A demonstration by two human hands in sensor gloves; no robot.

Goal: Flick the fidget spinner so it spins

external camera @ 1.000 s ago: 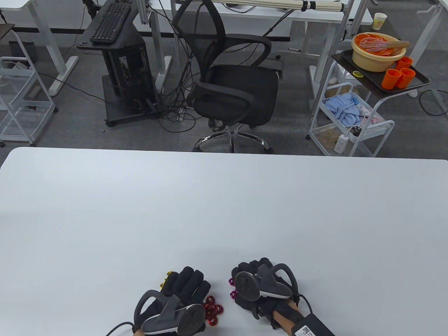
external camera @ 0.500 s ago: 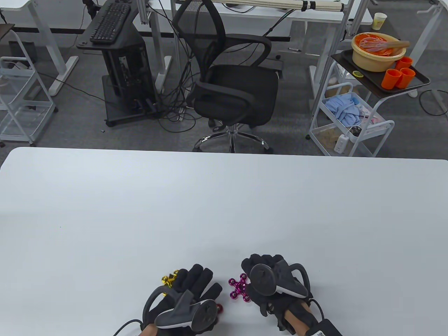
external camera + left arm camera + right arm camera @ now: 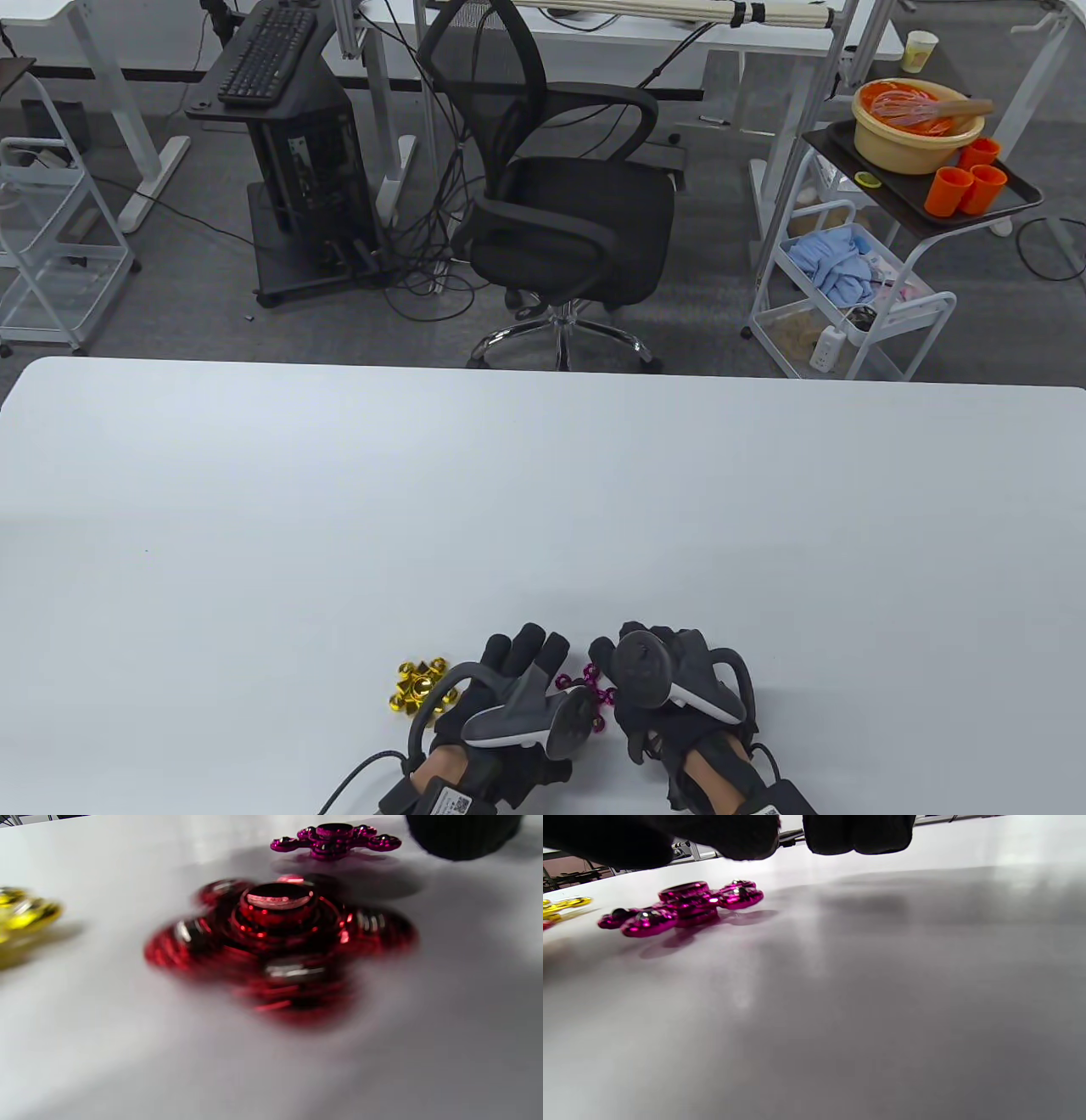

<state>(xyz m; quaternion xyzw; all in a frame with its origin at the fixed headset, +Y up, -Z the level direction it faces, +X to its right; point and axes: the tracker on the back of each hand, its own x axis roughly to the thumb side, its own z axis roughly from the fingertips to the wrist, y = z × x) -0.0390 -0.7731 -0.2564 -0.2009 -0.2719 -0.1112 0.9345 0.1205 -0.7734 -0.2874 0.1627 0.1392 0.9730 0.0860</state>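
Three metallic fidget spinners lie on the white table [image 3: 254, 509] near its front edge. The gold one [image 3: 420, 683] sits uncovered left of my left hand [image 3: 528, 654]. The magenta one [image 3: 587, 683] shows partly between my hands, and clearly in the right wrist view [image 3: 683, 908]. The red one [image 3: 280, 942] lies under my left hand, hidden in the table view; its arms are blurred while its centre cap looks sharper. My left fingers stretch forward and hold nothing. My right hand [image 3: 628, 658] hovers right of the magenta spinner, its fingers [image 3: 857, 834] off it.
The gold spinner also shows at the left edge of the left wrist view [image 3: 25, 912], the magenta one at its top [image 3: 335, 838]. A black office chair [image 3: 560, 195] and a cart with orange cups [image 3: 967, 182] stand beyond the far edge.
My left hand moved right and forward, uncovering the gold spinner and covering the red one. My right hand drifted slightly right, then held. The magenta spinner came into view, now partly hidden by the left tracker.
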